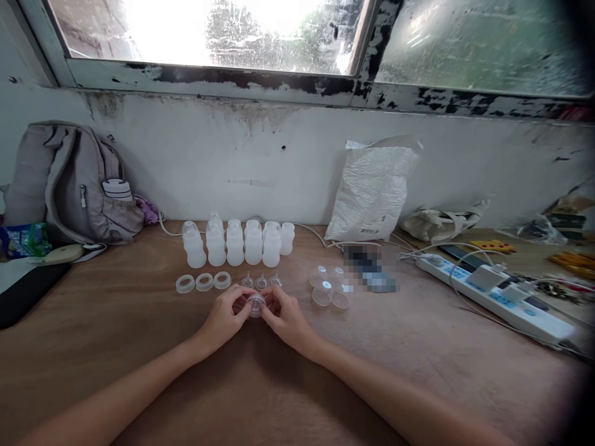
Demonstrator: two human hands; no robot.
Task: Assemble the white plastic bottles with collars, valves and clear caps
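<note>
My left hand and my right hand pinch a small clear round piece with a ring between them, just above the table. Right behind my fingers stand three clear nipples. To their left lie three translucent rings in a row. Several white bottles stand upright farther back, some with clear caps on top. Several clear domed caps lie in a cluster to the right of my right hand.
A grey backpack and a black flat item are at the left. A white plastic package leans on the wall. At the right lie a white power strip, cables and a fabric bag.
</note>
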